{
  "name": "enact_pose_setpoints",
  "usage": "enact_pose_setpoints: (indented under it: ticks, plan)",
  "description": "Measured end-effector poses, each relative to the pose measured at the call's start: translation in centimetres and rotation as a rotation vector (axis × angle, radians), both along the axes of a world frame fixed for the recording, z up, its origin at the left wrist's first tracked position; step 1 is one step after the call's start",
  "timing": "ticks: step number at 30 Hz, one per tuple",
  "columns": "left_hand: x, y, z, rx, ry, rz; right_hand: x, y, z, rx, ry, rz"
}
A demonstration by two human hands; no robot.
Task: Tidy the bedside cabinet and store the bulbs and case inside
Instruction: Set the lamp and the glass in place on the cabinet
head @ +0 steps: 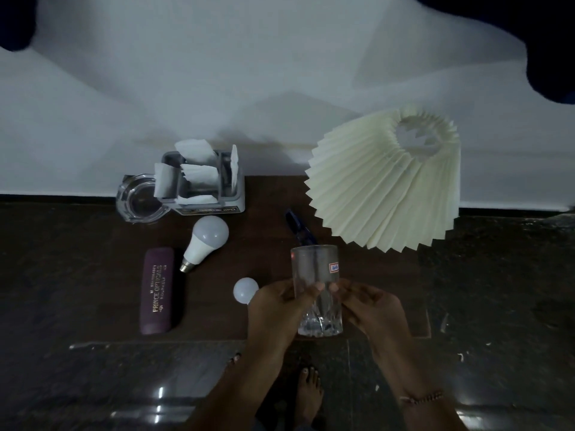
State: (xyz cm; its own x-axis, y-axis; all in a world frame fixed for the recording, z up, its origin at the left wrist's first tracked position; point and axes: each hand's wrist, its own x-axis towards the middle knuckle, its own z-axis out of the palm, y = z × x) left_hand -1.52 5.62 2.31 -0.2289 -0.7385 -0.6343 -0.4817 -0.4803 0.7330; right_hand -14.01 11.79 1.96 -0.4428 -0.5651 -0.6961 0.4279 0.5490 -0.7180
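Head view: the glass (315,272) is gripped by left hand (275,306) and right hand (371,309) at the front of the cabinet top (267,219). Large bulb (206,239), small bulb (245,290) and case (158,290) lie unstored to its left. The glass probably has to be placed first.

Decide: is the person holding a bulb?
No: left hand and right hand hold the glass; large bulb and small bulb lie on the cabinet.

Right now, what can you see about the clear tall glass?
The clear tall drinking glass looks empty. It has smooth walls, a thick cut-pattern base and a small red-edged sticker near the rim. The left hand and right hand hold its sides. It is near the front edge of the dark wooden cabinet top; whether it rests there is unclear.
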Motion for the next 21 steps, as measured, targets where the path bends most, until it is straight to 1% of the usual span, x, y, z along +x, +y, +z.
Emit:
enact_pose_setpoints:
  ticks: [4,7,10,14,18,21]
  plan:
    - [2.8,-1.4,1.0,-0.034,-0.046,0.041,3.0,-1.6,0.2,0.046,0.068,0.058]
    - [4.9,-2.4,1.6,-0.008,-0.05,0.089,4.9,-2.9,0.6,0.041,0.128,0.116]
    - [6.9,-3.6,1.9,0.029,-0.009,0.115,6.6,-4.1,0.9,0.016,0.157,0.159]
    - [9.5,-5.4,2.5,0.007,0.015,0.151,8.6,-5.9,1.7,-0.055,0.201,0.239]
    - [12.4,-7.5,2.5,-0.019,0.004,0.154,11.0,-8.5,2.1,-0.054,0.158,0.254]
    - [13.8,-8.9,2.7,-0.125,-0.044,0.236,12.7,-11.2,3.1,-0.065,0.07,0.237]
